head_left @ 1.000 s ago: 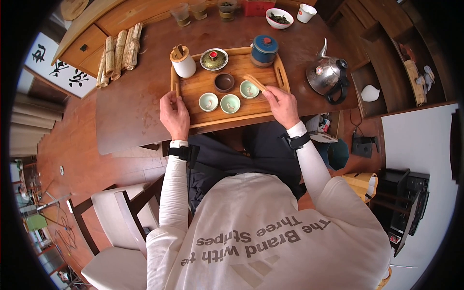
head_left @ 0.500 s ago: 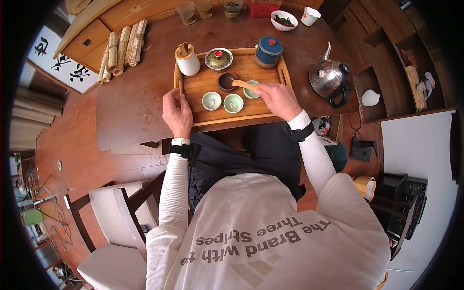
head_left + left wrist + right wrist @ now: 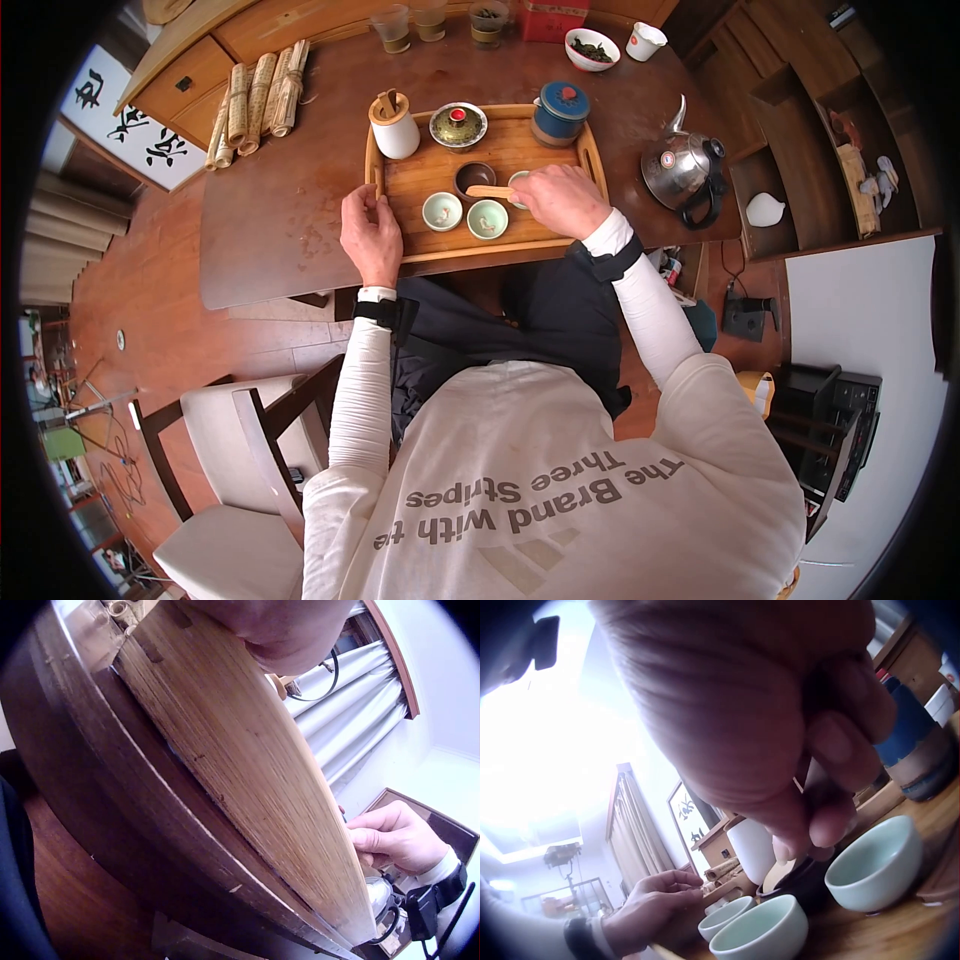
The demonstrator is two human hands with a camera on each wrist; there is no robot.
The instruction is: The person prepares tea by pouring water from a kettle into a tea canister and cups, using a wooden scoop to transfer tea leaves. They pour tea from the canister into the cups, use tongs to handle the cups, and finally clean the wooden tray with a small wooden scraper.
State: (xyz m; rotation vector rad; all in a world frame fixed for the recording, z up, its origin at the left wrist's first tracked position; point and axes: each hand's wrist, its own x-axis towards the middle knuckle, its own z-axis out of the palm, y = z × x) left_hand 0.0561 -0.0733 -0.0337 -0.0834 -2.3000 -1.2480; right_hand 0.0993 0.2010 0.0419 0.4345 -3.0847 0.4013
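Note:
In the head view my right hand [image 3: 566,200] pinches light wooden tongs [image 3: 488,192], their tips pointing left over the front rim of a small dark brown bowl [image 3: 474,177]. The hand partly hides a pale green cup [image 3: 876,864] below it. Two more green cups, a left one [image 3: 442,211] and a middle one [image 3: 488,219], stand near the front of the wooden tray [image 3: 520,240]. My left hand [image 3: 371,236] grips the tray's left front side, its fingers bent over the edge. The left wrist view shows the tray's outer wall [image 3: 247,765] beneath that hand.
On the tray's far side stand a white holder [image 3: 395,135] with wooden tools, a lidded patterned bowl [image 3: 458,127] and a blue canister [image 3: 560,115]. A steel kettle [image 3: 675,168] is to the right. Bamboo rolls [image 3: 262,100] and a bowl of leaves [image 3: 592,50] lie farther back.
My right hand has moved left with the tongs, which have swung lower from over the right green cup to the dark bowl's front rim. The left hand keeps its place on the tray.

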